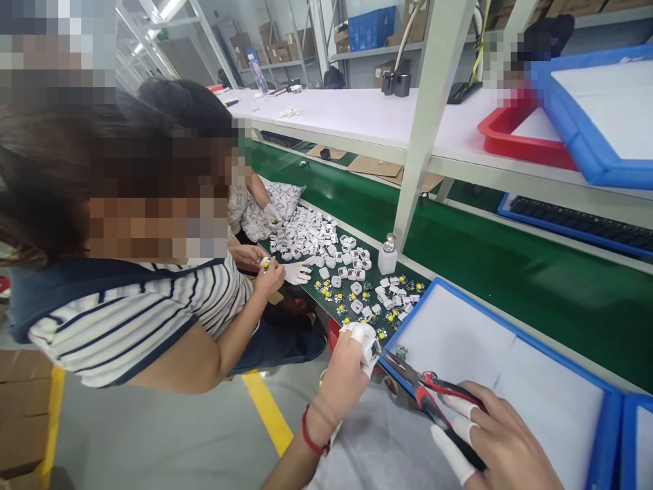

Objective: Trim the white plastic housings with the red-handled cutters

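Note:
My left hand [343, 373], with white finger cots on its fingertips, is closed around a small white plastic housing [375, 349], mostly hidden by the fingers. My right hand [503, 439], also wearing finger cots, grips long-nose pliers [422, 389] with red and black handles. The tips of the pliers reach the housing's dark open side; whether they pinch anything there I cannot make out. Just beyond the tips, a small green circuit board [402, 352] lies in a blue-rimmed tray [520, 335] lined with white.
White housings [352, 258] and small boards with yellow centres [326, 289] cover the green bench to the left. A white pump bottle [388, 257] stands beside a shelf post [433, 122]. A co-worker in a striped top [153, 320] sits close on my left, handling a part.

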Demonstrator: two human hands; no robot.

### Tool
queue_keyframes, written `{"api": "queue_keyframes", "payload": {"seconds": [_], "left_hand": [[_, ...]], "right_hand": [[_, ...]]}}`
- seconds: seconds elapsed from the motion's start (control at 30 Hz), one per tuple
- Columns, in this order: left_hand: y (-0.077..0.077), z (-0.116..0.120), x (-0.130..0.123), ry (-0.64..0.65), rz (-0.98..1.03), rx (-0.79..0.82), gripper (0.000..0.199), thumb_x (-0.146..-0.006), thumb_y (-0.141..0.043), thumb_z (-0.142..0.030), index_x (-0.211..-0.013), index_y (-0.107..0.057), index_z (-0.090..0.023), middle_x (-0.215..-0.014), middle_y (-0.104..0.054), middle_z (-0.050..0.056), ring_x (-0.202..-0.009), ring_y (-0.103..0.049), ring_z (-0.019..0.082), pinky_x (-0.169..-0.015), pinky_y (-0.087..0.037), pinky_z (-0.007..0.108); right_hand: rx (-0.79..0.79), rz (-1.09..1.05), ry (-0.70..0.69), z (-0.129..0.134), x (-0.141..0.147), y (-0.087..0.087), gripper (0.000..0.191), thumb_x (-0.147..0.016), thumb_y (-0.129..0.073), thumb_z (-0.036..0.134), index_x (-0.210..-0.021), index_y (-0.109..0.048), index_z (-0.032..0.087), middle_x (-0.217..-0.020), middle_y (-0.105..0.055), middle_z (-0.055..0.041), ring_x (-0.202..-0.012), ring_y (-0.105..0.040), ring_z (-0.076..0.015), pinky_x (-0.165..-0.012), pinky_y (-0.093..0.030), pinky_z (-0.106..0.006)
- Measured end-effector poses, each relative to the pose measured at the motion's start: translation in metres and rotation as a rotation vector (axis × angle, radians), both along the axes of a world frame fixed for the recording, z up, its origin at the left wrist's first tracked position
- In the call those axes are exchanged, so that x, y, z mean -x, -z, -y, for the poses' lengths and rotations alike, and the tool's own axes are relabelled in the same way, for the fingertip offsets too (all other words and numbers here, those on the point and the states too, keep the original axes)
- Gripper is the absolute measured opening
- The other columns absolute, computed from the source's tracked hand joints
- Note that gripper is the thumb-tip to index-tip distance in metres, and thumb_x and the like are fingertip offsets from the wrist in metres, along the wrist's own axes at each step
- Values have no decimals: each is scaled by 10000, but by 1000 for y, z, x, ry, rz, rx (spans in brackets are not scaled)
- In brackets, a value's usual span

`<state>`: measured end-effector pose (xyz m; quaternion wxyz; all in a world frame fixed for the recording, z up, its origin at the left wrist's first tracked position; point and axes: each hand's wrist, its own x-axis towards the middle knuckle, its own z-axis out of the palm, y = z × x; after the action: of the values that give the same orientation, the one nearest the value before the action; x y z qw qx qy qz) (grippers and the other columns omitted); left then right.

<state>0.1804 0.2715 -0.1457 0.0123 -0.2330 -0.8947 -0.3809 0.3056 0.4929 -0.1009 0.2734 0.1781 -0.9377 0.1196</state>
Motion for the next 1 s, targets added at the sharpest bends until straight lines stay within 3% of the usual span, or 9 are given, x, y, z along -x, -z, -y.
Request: {"api": "queue_keyframes", "payload": {"seconds": [0.1, 0.17, 0.23, 0.33, 0.5, 0.67, 0.8, 1.0], "left_hand": [[5, 11, 8, -46, -146, -39, 265, -856, -457, -45, -1049, -591, -167, -1008, -671, 130, -935, -637, 247, -855, -599, 466], [3, 18, 12, -111, -118, -40, 310, -827, -469, -29, -1080, -579, -170, -1037, -663, 128, -957, -632, 238, -871, -586, 445], [-4, 21, 14, -129, -51, -44, 358, -782, -475, -4, -1082, -574, -171, -1038, -654, 122, -946, -626, 226, -857, -576, 419], [-17, 15, 11, -61, -47, -78, 295, -803, -450, -26, -1021, -575, -181, -971, -643, 99, -879, -606, 206, -807, -570, 386], [-26, 6, 2, -3, -45, -95, 299, -786, -457, -15, -995, -588, -185, -967, -654, 103, -880, -610, 209, -787, -576, 373], [-27, 7, 3, 23, -69, -126, 301, -810, -429, -18, -1007, -577, -189, -985, -659, 102, -903, -608, 209, -813, -576, 390], [-28, 6, 5, 52, -31, -65, 265, -780, -415, -2, -914, -546, -190, -942, -655, 90, -868, -587, 228, -769, -569, 413], [-30, 5, 7, 104, -228, -24, 347, -733, -455, 57, -970, -541, -181, -945, -672, 70, -850, -614, 192, -743, -587, 331]], "right_hand": [[-100, -42, -48, -15, -2, -11, 247, -748, -510, 154, -806, -707, 291, -755, -728, 12, -966, -660, -220, -666, -582, -286], [-102, -31, -47, -19, -2, -17, 316, -817, -504, 188, -996, -745, 286, -853, -761, 2, -1007, -679, -228, -683, -598, -309], [-90, -14, -31, -18, -2, -20, 310, -857, -508, 205, -1027, -753, 291, -888, -769, 0, -1036, -690, -233, -719, -606, -321], [-78, 30, -37, -9, -1, -13, 255, -889, -553, 249, -1040, -755, 290, -919, -771, 18, -1052, -692, -211, -765, -613, -291], [-85, 111, -14, -1, -5, 6, 95, -861, -655, 263, -793, -716, 288, -875, -739, 25, -1163, -650, -235, -824, -613, -282], [-77, 63, -5, 2, -2, -1, 279, -854, -596, 223, -580, -573, 268, -725, -688, -2, -1072, -681, -254, -766, -612, -293], [-30, -1, -1, 6, 4, -10, 324, -840, -538, 167, -532, -527, 269, -616, -630, 5, -974, -701, -230, -725, -590, -276], [-47, 46, -17, 2, 6, -4, 235, -862, -572, 191, -641, -590, 269, -732, -686, 8, -1081, -672, -232, -779, -574, -296]]}}
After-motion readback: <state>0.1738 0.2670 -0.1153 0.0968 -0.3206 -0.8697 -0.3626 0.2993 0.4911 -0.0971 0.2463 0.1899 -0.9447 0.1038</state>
